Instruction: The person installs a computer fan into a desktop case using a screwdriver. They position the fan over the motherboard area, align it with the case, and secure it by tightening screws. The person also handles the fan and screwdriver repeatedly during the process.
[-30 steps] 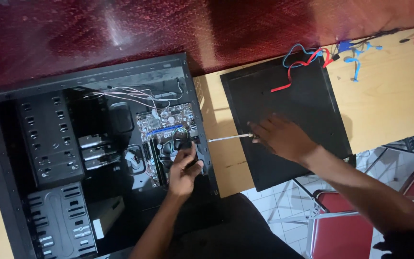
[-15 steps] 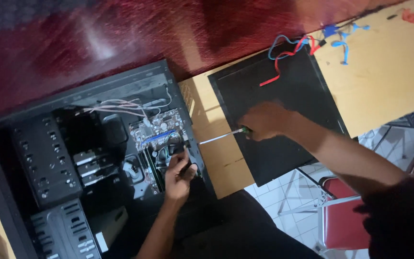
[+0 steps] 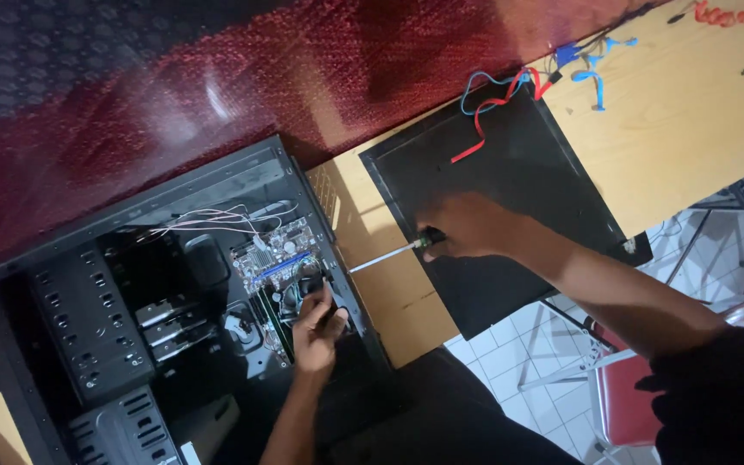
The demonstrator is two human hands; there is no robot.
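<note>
Wooden surface (image 3: 699,112) is lit warm, with a dark red patterned cloth (image 3: 174,95) behind it and white floor tiles below right. An open black computer case (image 3: 131,327) is laid on its side at the left, side panel off. The removed black side panel (image 3: 527,224) is laid flat on the surface just right of the case. A motherboard (image 3: 273,258) is seen inside the case, with thin white wires (image 3: 208,220) running to its upper edge and drive bays to the left.

Left hand (image 3: 316,323) is held inside the case over the motherboard, fingers curled closed on a small dark part; what the part is cannot be told. Right hand (image 3: 467,228) is held above the side panel, fingers closed around the handle of a screwdriver (image 3: 389,253). Its shaft is pointed left, tip at the case's edge near the motherboard.

Red and blue cables (image 3: 497,108) are draped over the panel's far corner. More blue cables (image 3: 587,65) are scattered on the surface beyond. A red chair (image 3: 622,405) is seen lower right.
</note>
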